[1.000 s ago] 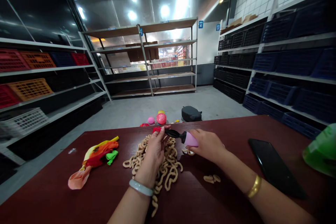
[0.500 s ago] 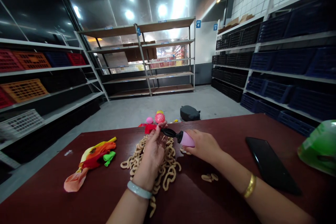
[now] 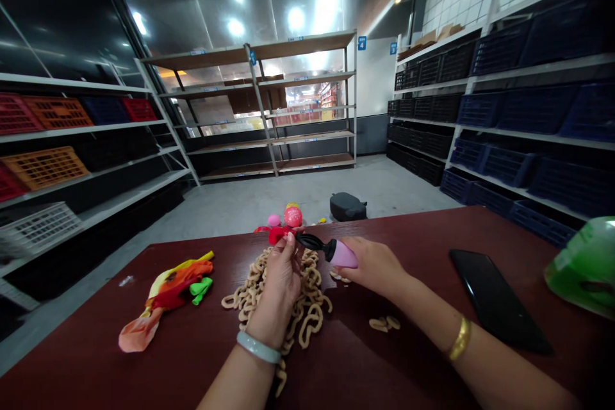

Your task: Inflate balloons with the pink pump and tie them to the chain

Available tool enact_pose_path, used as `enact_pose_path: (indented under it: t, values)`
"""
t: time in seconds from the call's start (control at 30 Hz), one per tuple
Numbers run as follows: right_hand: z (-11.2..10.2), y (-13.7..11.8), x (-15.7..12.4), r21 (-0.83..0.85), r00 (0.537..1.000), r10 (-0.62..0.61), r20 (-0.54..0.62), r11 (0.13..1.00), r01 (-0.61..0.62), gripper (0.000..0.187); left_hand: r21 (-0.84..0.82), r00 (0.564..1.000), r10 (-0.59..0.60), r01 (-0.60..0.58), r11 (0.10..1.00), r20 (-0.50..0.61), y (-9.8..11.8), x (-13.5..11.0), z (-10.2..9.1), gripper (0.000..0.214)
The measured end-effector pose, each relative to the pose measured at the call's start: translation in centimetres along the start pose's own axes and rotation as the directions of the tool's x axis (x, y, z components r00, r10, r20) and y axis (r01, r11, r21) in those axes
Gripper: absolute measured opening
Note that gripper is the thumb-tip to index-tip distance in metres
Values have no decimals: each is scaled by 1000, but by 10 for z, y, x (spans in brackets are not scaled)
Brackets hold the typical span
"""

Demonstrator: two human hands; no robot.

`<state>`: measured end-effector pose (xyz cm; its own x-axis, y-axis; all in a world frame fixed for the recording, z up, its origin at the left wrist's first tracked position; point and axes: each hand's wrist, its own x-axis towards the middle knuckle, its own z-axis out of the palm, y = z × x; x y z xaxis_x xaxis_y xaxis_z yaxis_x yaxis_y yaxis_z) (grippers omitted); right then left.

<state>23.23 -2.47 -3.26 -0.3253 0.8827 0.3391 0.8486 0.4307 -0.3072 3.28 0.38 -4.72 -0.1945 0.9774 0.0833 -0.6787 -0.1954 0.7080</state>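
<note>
In the middle of the head view, my left hand pinches a red balloon at the black tip of a hand balloon pump. My right hand is wrapped round the pink body of the balloon pump, which lies nearly level above the table. The balloon looks small and limp; my fingers partly hide its neck. Beneath my left hand spreads a heap of beige, curled, ring-like pieces. A few loose beige pieces lie below my right forearm.
Limp balloons in orange, yellow and green lie left on the dark red table. A black tablet-like slab and a green translucent container are at right. Beyond the table, inflated balloons and a dark bag-like object rest on the floor.
My left hand and the red balloon have shifted very slightly to the right. My right hand keeps its hold on the pump, almost still.
</note>
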Motion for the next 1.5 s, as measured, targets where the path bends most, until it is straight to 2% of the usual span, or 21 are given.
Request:
enact_pose_path:
  t: [0.1, 0.17, 0.23, 0.47, 0.73, 0.97, 1.27, 1.5]
  values:
    - [-2, 2, 0, -11, 1000, 1, 19, 1000, -1, 49, 152, 998, 59, -60, 986, 15, -4, 3, -4, 27]
    - [-3, 3, 0, -37, 1000, 3, 30, 999, -2, 49, 262, 999, 43, -47, 964, 20, -7, 3, -6, 32]
    - [-3, 4, 0, -63, 999, 11, 37, 998, -9, 49, 304, 1000, -11, 5, 953, 18, -9, 1, -6, 36]
    - [-3, 0, -2, -26, 999, -28, 22, 999, 28, 45, 166, 986, -153, 140, 976, 72, 3, -9, 3, 33]
    - [0, -4, -3, -17, 999, -44, 1, 999, 44, 49, -68, 985, -69, 80, 994, 158, 9, -5, 7, 12]
    - [-1, -3, -2, -14, 999, -34, 0, 999, 34, 53, -126, 981, -93, 115, 985, 172, 10, -6, 10, 26]
    - [0, -3, -3, -15, 999, -45, -15, 999, 45, 50, -110, 978, -70, 93, 990, 198, 3, -8, 6, 21]
    - [-1, -3, -4, -54, 999, -43, 23, 998, 44, 49, 47, 975, -135, 128, 991, 179, 1, -18, 14, 30]
